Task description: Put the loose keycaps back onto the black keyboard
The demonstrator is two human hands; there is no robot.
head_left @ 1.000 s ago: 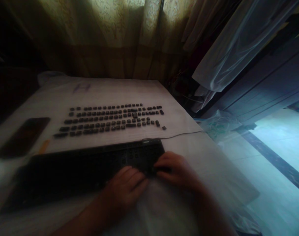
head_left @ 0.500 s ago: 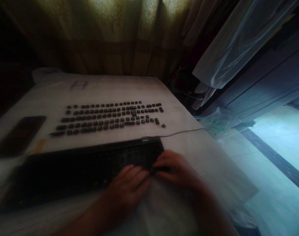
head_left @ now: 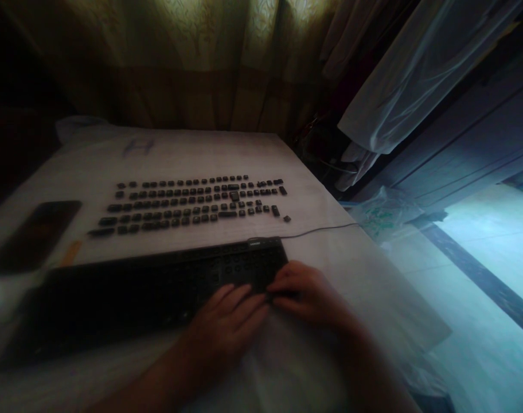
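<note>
A black keyboard (head_left: 149, 287) lies along the near side of the table, tilted slightly in view, with much of its face too dark to make out. My left hand (head_left: 231, 321) rests over its front edge towards the right, fingers stretched out, their tips meeting those of the other hand. At the keyboard's right front corner, my right hand (head_left: 307, 292) has thumb and fingers closed in a pinch; what sits between them is dark and unclear. Behind the keyboard, loose black keycaps (head_left: 183, 201) lie in several rows, and one single keycap (head_left: 287, 218) sits apart at the right.
A dark phone-like slab (head_left: 35, 235) and a small orange-brown strip (head_left: 70, 253) lie at the left. The keyboard's cable (head_left: 317, 230) runs over the table's right edge. A curtain (head_left: 179, 69) hangs behind; a plastic bag (head_left: 382, 212) is beyond the right edge.
My left fingers have shifted slightly to the right, towards the right hand's fingertips. The right hand, the keyboard and the keycap rows stay nearly as they were.
</note>
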